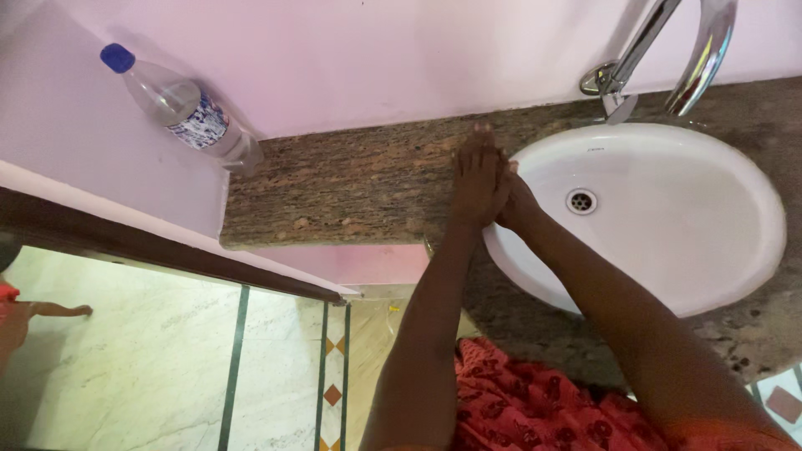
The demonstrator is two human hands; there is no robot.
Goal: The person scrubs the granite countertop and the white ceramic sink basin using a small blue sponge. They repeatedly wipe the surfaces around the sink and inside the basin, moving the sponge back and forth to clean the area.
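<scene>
Fingers flat and empty, left hand (478, 179) pressing over right hand (516, 203) at the white basin (710, 276) rim; they're rubbing together, tap (702, 50) seemingly dry.

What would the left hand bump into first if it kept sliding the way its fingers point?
Probably the pink wall. The left hand lies on the granite counter, fingers pointing toward it, with only bare counter between, as far as the view shows.

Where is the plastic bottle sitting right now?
In the head view the clear plastic bottle with the blue cap stands at the upper left, on the far left end of the granite counter, well left of the hands and the white basin.
</scene>
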